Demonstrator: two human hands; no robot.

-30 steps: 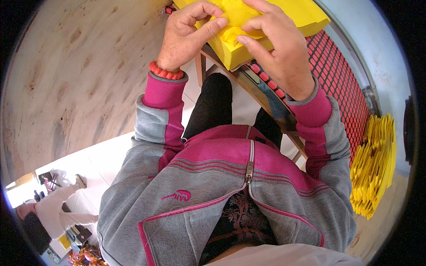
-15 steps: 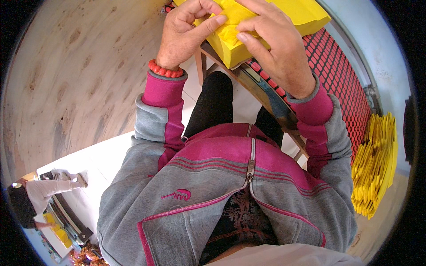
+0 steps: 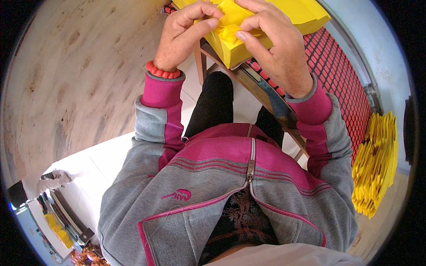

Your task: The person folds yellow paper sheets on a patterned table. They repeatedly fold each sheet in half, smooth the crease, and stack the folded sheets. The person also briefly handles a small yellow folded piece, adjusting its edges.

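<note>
Both my hands work at the top of the view on a crumpled, thin yellow sheet (image 3: 230,32), paper by its look. My left hand (image 3: 182,33), with a red bead bracelet (image 3: 163,71) at its wrist, has thumb and forefinger closed on the sheet's left side. On the other side, my right hand (image 3: 282,48) is curled, its thumb and forefinger pinching a fold of the sheet. Beneath them lies a thick yellow stack (image 3: 306,15). My fingers and the top edge hide part of the sheet.
A red-and-black patterned cloth (image 3: 333,71) covers the table beside the stack. Several folded yellow sheets (image 3: 375,164) stand bundled at the right. A wooden board (image 3: 84,84) fills the left. At lower left, a person's light-clad leg (image 3: 55,179) shows near yellow items (image 3: 57,230).
My left hand has shifted slightly left, and the yellow sheet bunches up more between my fingers. The person at lower left has moved toward the view's left rim.
</note>
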